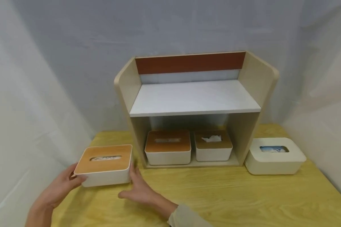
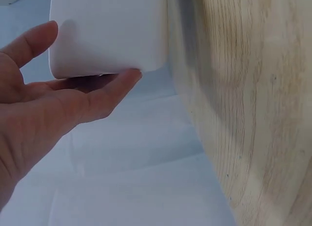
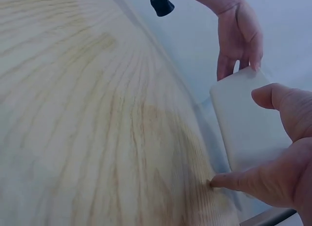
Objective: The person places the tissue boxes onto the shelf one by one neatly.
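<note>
A white tissue box [image 1: 108, 166] with a light wood-toned lid and a tissue in its slot is at the left of the table, its base close over the tabletop. My left hand [image 1: 58, 188] holds it by its left end, thumb at the front corner and fingers along the side. The left wrist view shows the box's plain white wall [image 2: 107, 36] against those fingers. At the opposite end, my right hand [image 1: 142, 190] touches the right side with extended fingers. Its thumb sticks out apart from the box, and the right wrist view shows both hands around the white front [image 3: 248, 121].
A shelf unit [image 1: 196, 96] with a white upper board stands at the back. In its lower bay sit a brown-lidded tissue box [image 1: 167, 156] and a smaller one [image 1: 213, 154]. An all-cream tissue box [image 1: 275, 165] stands right of the unit. Pale curtains [image 1: 31, 110] enclose the table [image 1: 216, 201].
</note>
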